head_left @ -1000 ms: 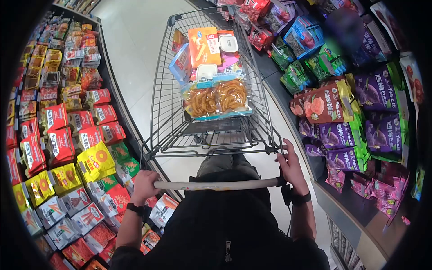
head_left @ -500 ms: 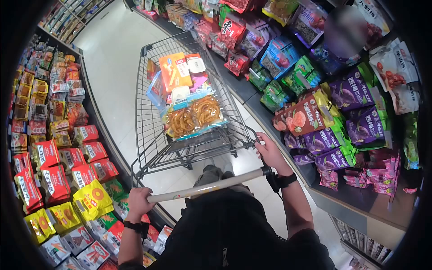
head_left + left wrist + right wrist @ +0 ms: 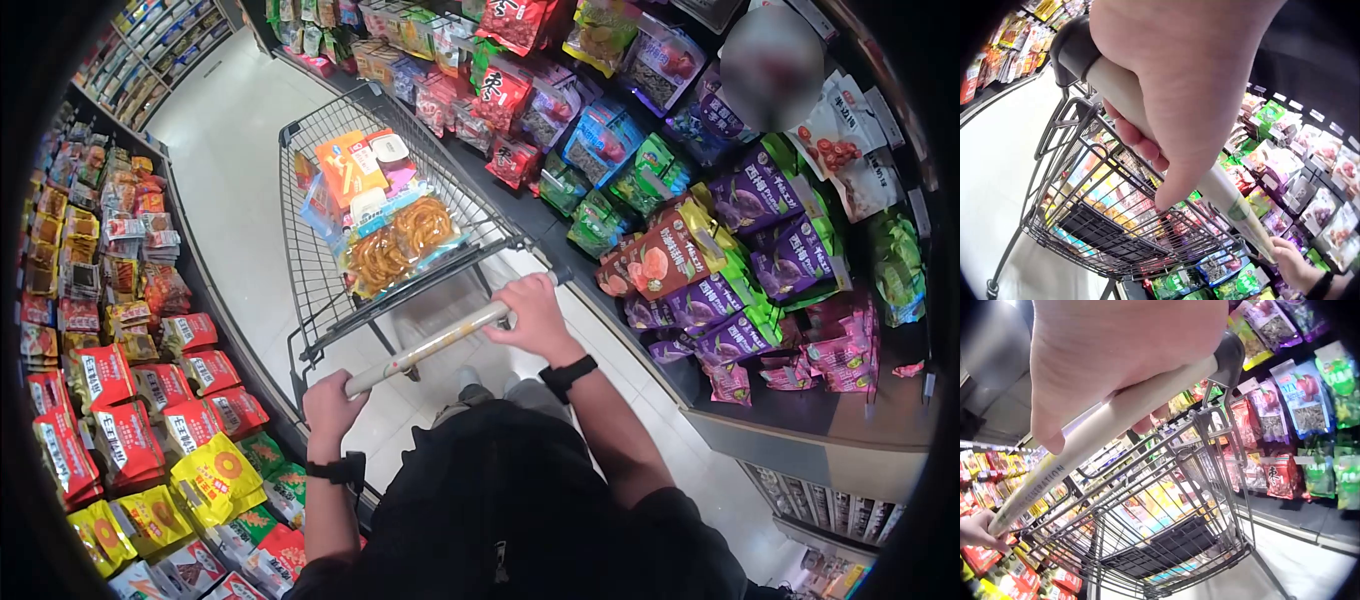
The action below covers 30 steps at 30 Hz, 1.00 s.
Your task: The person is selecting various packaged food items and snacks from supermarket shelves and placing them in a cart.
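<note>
My left hand (image 3: 332,402) grips the left end of the pale shopping cart handle (image 3: 420,353), its fingers curled under the bar in the left wrist view. Near the other end, my right hand (image 3: 535,318) holds the same bar, thumb on the near side and fingertips showing beneath it in the right wrist view. Ahead of the handle is the grey wire shopping cart (image 3: 1154,487). In its basket lie a clear bag of brown twisted snacks (image 3: 405,245), an orange box (image 3: 350,168), a blue pack (image 3: 320,208) and white-lidded tubs (image 3: 388,150).
Shelves of red and yellow snack bags (image 3: 215,475) run along the left. On the right, close to the cart, purple prune bags (image 3: 755,195) and green bags (image 3: 650,172) fill a dark shelf (image 3: 530,210). A pale tiled floor (image 3: 225,150) stretches ahead between them.
My right hand has shifted from the frame at the handle's right end onto the bar itself. The cart has swung leftward in the head view, its handle now slanting. My left hand keeps its grip.
</note>
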{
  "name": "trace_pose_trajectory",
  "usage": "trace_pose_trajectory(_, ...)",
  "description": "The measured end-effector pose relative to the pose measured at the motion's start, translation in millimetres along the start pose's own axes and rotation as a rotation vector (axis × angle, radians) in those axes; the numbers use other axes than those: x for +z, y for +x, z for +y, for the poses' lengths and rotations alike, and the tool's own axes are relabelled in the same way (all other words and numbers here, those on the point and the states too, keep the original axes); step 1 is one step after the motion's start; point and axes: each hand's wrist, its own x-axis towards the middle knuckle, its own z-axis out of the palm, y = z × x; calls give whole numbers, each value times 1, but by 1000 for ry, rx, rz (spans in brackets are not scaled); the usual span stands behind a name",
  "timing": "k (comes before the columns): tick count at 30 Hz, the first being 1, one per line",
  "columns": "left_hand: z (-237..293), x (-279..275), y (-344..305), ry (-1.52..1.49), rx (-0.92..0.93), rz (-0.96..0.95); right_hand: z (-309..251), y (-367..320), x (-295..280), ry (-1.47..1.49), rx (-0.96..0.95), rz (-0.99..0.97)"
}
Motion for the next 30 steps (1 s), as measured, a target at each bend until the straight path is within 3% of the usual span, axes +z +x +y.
trace_pose_trajectory(8,-11,3,23,28,-76,91,14,36,23,53,-107,-32)
trace_pose_trajectory(12,-11,8,14,0,-92,42,16,32,32,73,-84,-27)
trace_pose_trajectory(17,-2,7,14,-53,-41,22,25,36,31,39,-73,20)
trace_pose_trajectory(20,3,-1,13,-58,-60,-19,18,38,17,8,-42,-40)
trace_pose_trajectory(22,9,-9,14,-100,22,11,17,34,7,-9,-54,-63)
trace_pose_trajectory(24,15,-21,15,-108,-30,-57,18,40,2,-26,-26,-104)
trace_pose_trajectory(26,16,-24,9,-194,47,-93,17,42,-10,-7,-25,-168)
trace_pose_trajectory(28,22,-34,5,-220,9,-164,13,46,-28,19,53,-360)
trace_pose_trajectory(30,16,-55,17,-354,-63,-404,9,54,-33,87,78,-424)
